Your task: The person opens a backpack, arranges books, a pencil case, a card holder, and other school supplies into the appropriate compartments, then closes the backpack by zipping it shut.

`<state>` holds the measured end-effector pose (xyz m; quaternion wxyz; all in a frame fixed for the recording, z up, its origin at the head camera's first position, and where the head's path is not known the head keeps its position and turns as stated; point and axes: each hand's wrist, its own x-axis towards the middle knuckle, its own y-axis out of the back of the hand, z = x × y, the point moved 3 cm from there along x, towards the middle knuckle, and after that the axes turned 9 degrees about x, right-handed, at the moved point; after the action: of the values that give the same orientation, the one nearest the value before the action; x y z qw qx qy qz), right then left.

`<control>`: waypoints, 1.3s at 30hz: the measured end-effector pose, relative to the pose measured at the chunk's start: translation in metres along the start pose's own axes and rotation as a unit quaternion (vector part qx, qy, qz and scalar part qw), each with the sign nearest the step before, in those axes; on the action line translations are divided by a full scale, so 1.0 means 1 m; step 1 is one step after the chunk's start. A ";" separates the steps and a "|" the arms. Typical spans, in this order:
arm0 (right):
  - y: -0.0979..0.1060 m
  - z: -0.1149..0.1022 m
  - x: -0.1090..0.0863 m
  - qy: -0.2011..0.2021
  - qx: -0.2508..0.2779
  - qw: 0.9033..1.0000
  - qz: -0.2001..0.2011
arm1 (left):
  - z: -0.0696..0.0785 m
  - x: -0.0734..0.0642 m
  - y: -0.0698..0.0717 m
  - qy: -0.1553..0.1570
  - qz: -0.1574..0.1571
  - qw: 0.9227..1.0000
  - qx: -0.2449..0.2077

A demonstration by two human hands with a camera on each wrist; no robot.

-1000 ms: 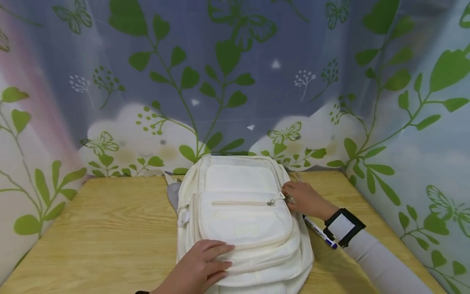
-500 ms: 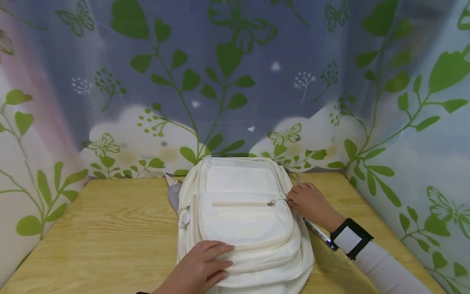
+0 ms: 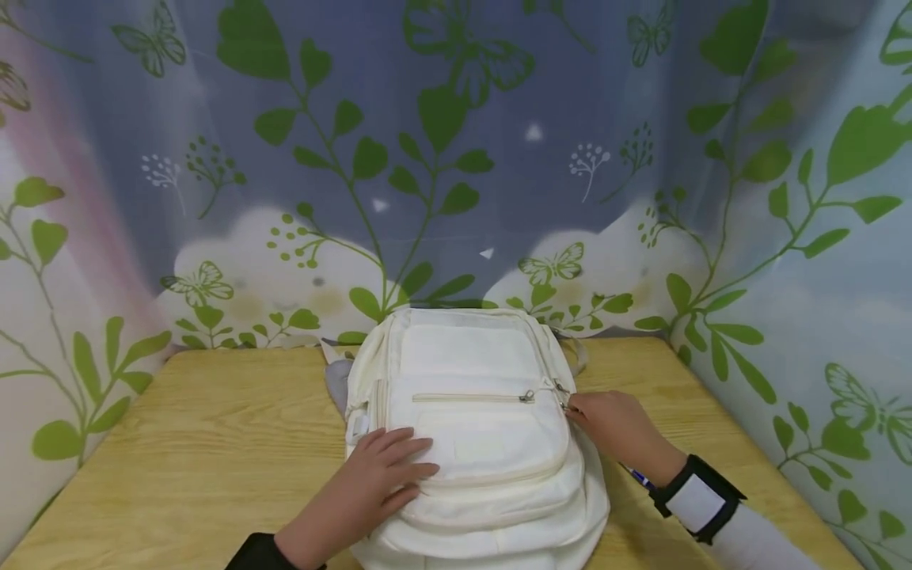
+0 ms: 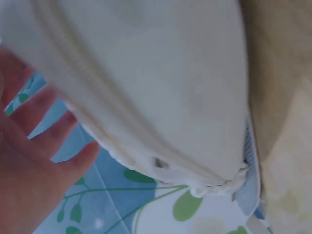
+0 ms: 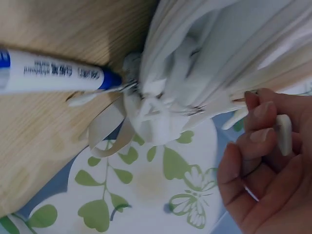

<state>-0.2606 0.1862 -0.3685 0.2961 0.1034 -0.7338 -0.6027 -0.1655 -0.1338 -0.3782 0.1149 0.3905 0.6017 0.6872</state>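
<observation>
A cream-white backpack (image 3: 479, 449) lies on the table with its front pockets facing up. My left hand (image 3: 376, 479) rests on its lower left part, fingers spread and fairly straight; the left wrist view shows these fingers (image 4: 56, 139) along the bag's edge. At the bag's right side my right hand (image 3: 627, 431) pinches a zipper pull of the front pocket. In the right wrist view, the pull's white tab (image 5: 283, 135) sticks out between the curled fingers of that hand. A second zipper pull (image 3: 526, 396) hangs from the short horizontal zip.
A whiteboard marker (image 5: 53, 72) with blue ends lies on the table right of the backpack, mostly hidden by my right hand in the head view. A grey strap piece (image 3: 338, 378) shows at the bag's left. Patterned curtains (image 3: 456, 158) enclose the wooden table (image 3: 235, 459).
My right hand has moved down along the bag's right side with the zipper pull. My left hand has shifted slightly up and left on the backpack.
</observation>
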 end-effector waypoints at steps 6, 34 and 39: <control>0.016 -0.018 -0.025 -0.011 0.028 0.999 -0.016 | -0.001 -0.004 -0.008 -0.020 0.046 0.998 0.041; 0.008 -0.149 -0.023 0.198 0.033 0.978 -0.064 | 0.006 -0.002 -0.018 -0.058 0.172 0.983 0.017; 0.001 -0.163 -0.017 0.215 -0.003 0.975 -0.055 | 0.007 -0.001 -0.016 -0.078 0.184 0.980 0.025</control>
<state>-0.1555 0.0609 -0.3567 0.4140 0.2698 -0.6443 -0.5837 -0.1651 -0.1249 -0.3939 0.0238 0.5498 0.5259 0.6486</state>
